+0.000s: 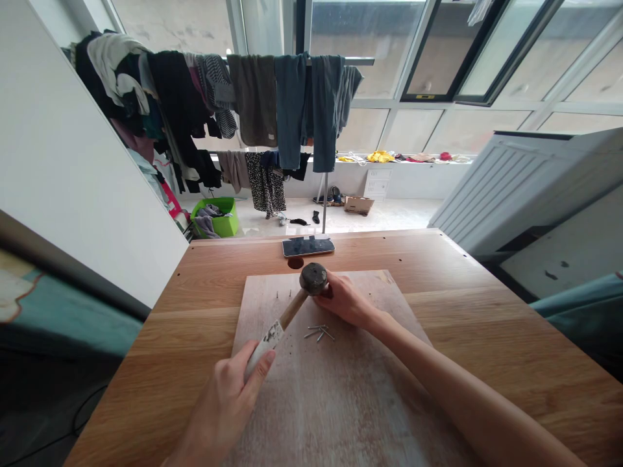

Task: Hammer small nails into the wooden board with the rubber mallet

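Our left hand (238, 383) is clamped on a dark-headed, wooden-handled hammer (293, 309); we cannot tell whether our right hand (348, 299), over the pale wooden board's (335, 395) far part, grips anything.

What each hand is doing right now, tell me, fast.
Left hand: closed, holding the hammer by its handle.
Right hand: partly hidden behind the hammer; open or closed cannot be told.

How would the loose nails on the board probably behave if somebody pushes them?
The loose nails would probably roll or skid easily, being slim and straight on a flat board. Their metallic shine suggests they are stiff, not floppy. Because they lie bunched together, pushing one would likely shift its neighbours.
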`<state>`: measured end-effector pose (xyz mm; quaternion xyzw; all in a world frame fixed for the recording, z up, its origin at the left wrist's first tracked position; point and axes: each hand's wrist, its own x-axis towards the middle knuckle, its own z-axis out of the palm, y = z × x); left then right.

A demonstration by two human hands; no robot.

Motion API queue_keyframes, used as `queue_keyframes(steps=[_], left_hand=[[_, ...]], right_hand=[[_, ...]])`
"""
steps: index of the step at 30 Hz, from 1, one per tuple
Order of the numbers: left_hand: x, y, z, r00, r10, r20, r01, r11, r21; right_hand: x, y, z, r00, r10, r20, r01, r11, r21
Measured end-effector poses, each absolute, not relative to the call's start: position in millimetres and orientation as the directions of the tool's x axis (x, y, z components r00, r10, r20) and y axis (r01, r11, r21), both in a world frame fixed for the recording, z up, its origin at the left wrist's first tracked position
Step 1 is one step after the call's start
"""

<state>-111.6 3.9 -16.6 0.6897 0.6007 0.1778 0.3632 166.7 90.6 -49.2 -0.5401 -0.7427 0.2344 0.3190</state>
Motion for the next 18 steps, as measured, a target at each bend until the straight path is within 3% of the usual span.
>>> queue_keyframes(steps=[5,9,12,15,18], left_hand=[[-123,2,-23,0.168,0.978,-0.125,0.664,-0.019,0.747],[-140,2,-34,0.111,0.989,-0.099,0.642,0.005,0.766],[-144,1,-39,0.099,0.986,-0.132,0.605,0.046,0.795],[-143,-1,-41,0.109,0.984,-0.140,0.570,0.053,0.820],[-142,-5,-41,0.100,0.985,-0.139,0.555,0.061,0.830]], right_hand=[[177,81,-38,-0.256,0.942,0.218,0.679,0.335,-0.654],[178,64,-6,-0.409,0.896,0.170,0.670,0.422,-0.611],[166,51,17,-0.538,0.843,-0.010,0.732,0.462,-0.501],[149,44,26,-0.514,0.829,-0.218,0.841,0.439,-0.315],[141,43,25,-0.491,0.832,-0.259,0.863,0.422,-0.279]])
